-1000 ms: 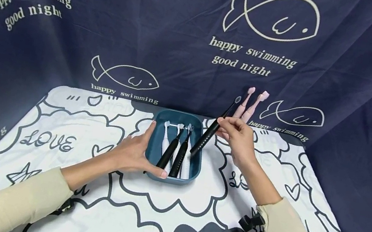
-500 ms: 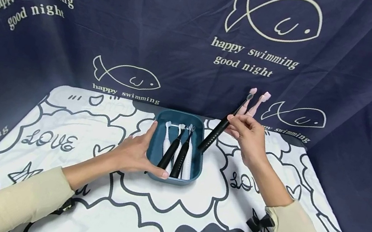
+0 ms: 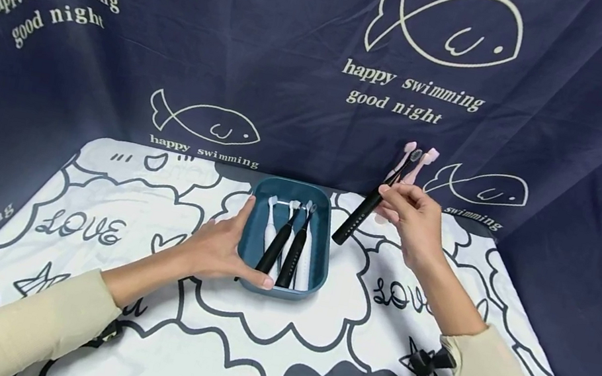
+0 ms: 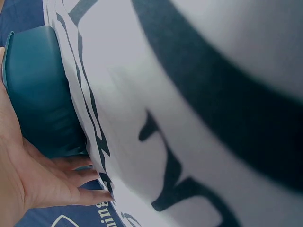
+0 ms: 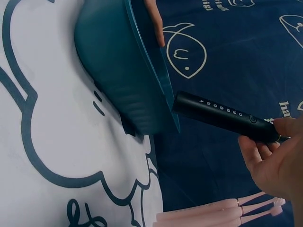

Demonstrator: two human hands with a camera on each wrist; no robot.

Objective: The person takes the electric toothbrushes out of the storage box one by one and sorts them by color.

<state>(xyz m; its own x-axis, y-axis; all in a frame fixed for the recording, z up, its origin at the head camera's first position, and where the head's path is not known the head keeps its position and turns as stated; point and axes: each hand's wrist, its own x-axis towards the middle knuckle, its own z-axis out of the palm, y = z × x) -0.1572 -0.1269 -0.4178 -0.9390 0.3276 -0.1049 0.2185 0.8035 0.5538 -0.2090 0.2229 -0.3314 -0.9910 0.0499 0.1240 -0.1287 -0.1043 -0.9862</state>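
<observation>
Beside the tray [image 3: 321,245], the black toothbrush [image 3: 364,213] has moved right

Black toothbrush [image 3: 374,201]: slim electric type, row of small dots on handle; tilted, head up, held off the tabletop.
Teal tray [image 3: 252,241]: rounded oblong, on tabletop; two black and two white toothbrushes lying lengthwise inside.

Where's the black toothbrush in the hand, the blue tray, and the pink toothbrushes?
black toothbrush [image 3: 354,221], head view, lower handle.
blue tray [image 3: 251,240], head view, left wall.
pink toothbrushes [image 5: 203,217], right wrist view, handles.
</observation>
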